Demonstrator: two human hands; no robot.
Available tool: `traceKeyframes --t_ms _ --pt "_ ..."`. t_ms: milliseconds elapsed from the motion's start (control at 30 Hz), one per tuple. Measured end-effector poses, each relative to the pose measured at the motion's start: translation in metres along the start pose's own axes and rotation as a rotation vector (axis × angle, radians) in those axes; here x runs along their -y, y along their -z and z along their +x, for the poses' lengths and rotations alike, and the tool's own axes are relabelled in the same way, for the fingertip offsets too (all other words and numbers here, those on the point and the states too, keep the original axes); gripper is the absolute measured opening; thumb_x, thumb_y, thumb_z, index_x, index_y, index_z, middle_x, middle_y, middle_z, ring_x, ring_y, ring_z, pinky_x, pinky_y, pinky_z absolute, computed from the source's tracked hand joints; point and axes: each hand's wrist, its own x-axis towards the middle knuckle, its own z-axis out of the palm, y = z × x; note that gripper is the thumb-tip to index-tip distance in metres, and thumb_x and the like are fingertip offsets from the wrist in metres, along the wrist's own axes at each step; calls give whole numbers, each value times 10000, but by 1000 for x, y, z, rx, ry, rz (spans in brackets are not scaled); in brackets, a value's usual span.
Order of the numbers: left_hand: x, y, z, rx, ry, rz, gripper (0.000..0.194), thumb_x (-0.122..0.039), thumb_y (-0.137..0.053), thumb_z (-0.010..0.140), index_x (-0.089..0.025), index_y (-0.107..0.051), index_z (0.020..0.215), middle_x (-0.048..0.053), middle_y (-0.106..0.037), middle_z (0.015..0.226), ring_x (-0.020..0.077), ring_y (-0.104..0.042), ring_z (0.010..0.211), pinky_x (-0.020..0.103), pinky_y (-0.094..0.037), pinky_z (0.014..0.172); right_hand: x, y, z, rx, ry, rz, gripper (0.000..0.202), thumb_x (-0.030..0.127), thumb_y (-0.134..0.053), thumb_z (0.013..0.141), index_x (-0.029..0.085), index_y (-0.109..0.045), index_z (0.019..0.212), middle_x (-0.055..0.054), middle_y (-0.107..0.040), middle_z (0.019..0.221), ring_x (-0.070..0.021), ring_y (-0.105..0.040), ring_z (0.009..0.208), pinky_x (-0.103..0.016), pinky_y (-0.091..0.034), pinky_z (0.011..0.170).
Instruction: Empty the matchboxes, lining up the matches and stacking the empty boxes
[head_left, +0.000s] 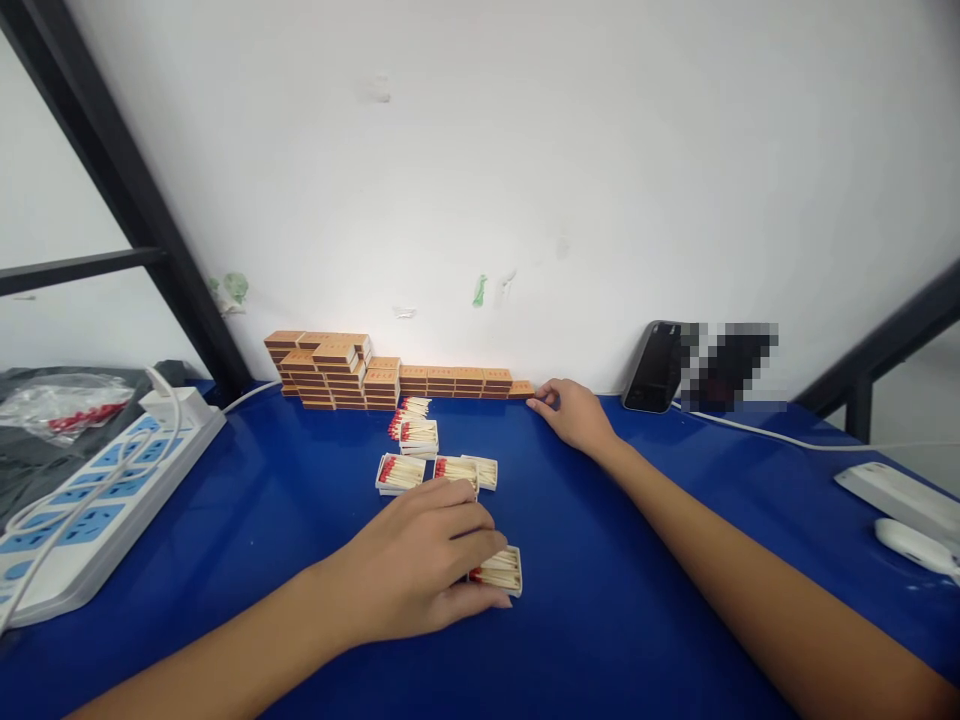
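Observation:
My left hand (431, 560) is closed round an open tray of red-tipped matches (502, 572) near the front of the blue table. At the wall, my right hand (574, 412) has its thumb and fingers pinched at the right end of a low row of orange matchboxes (469, 380); the last box (521, 389) is by its fingertips. More trays of matches (401, 472) lie beyond my left hand, with a further tray (418, 437) and loose matches (409, 415) behind them. Stacked matchboxes (330, 370) stand at the row's left end.
A white power strip (112, 500) with cables lies at the left, beside a dark bag (45, 440). A phone (654, 368) leans on the wall at the right, a cable beside it. White devices (904, 500) lie at the far right of the blue table (585, 620).

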Motion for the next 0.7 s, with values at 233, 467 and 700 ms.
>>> traceKeyframes --t_ms 233,467,700 --pt "14 16 3 -327 -91 213 215 -205 -725 923 -151 -662 1121 47 -733 839 168 -611 721 342 -519 685 4 18 -11 57 13 -48 183 351 -639 970 184 -693 917 -43 -703 890 -181 -617 781 -300 -414 708" --pt "63 45 -6 -463 171 450 111 -206 -691 932 -168 -706 1035 40 -744 839 189 -613 764 366 -535 745 47 55 -28 285 219 140 177 355 -628 941 204 -717 921 -17 -676 787 -166 -586 707 -285 -442 662" --pt "78 47 -14 -267 227 374 229 -342 -675 949 -160 -725 1080 76 -747 933 227 -640 878 420 -549 847 107 72 -72 386 506 207 361 295 -728 847 220 -666 1194 -57 -670 1059 -191 -628 902 -331 -520 808"
